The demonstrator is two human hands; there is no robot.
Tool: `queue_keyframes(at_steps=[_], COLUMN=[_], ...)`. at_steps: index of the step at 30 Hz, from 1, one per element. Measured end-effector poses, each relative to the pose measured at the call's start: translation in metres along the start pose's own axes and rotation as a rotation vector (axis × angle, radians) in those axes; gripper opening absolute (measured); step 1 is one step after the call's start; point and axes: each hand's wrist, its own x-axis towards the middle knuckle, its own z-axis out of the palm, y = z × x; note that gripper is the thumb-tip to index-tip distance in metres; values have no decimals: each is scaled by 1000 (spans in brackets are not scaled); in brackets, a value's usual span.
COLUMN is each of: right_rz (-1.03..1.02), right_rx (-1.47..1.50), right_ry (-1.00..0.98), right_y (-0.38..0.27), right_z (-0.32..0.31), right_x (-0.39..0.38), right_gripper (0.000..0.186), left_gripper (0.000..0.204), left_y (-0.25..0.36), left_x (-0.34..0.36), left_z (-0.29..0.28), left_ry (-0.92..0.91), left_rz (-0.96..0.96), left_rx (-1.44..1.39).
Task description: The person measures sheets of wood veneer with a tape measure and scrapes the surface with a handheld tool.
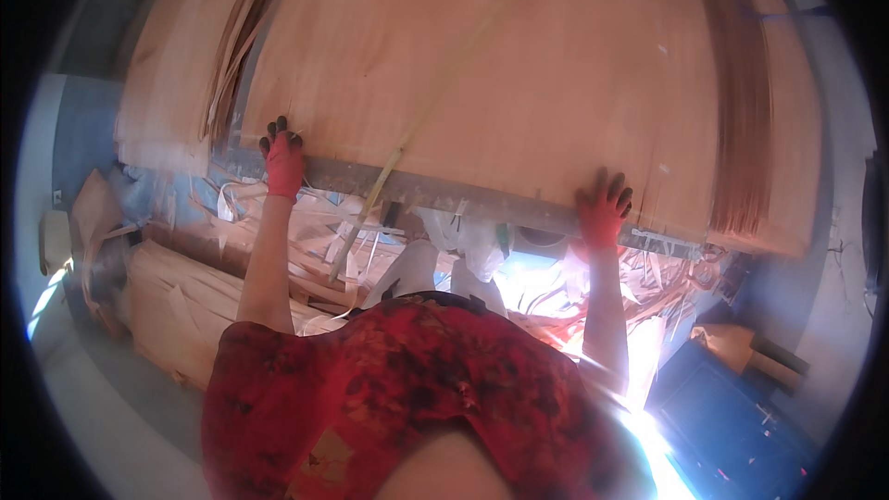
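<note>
A wide sheet of light brown wood veneer [482, 65] lies across the worktable, whose grey front edge [444, 193] shows below it. My left hand [283, 165], in a red glove with dark fingertips, rests on the sheet's near left corner with its fingers apart. Near the right end of the same edge, my right hand [603, 213] lies with fingers spread on the veneer, in a matching glove. Neither hand grips anything that I can see. Between them a thin yellowish strip [393, 159] runs slantwise over the sheet and down past the edge; its far end is blurred.
Veneer stacks [171, 74] stand left of the sheet, and more layered veneer [741, 120] lies to its right. Torn veneer scraps [306, 245] litter the floor under the table. A veneer bundle [185, 310] is at the lower left, a blue box-like object [727, 421] at the lower right.
</note>
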Motion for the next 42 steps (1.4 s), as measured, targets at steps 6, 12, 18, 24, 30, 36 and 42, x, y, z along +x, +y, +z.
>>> queue_keyframes(at_steps=[6, 12, 18, 24, 30, 36, 42], right_rz=[-24, -26, -15, 55, -169, 193, 233], right_rx=[21, 78, 63, 182, 778, 1085, 1396], right_ry=[57, 45, 59, 85, 131, -58, 0], right_y=[6, 8, 8, -6, -73, -137, -144], right_z=[4, 2, 4, -15, 0, -13, -27], right_x=[-1, -2, -1, -9, -71, -88, -94], right_gripper=[76, 76, 76, 60, 30, 46, 47], left_gripper=[47, 50, 49, 53, 52, 52, 50], left_y=[1, -10, -18, -12, -17, -13, -18], left_x=[9, 15, 22, 26, 31, 30, 37], left_z=[-5, -2, -4, -8, -7, -23, -23], left_ry=[-13, 70, 49, -16, 2, -109, -162], left_rz=[-4, 21, -5, -43, -44, -65, -160], left_rx=[-32, -41, -60, -96, -108, -261, -507])
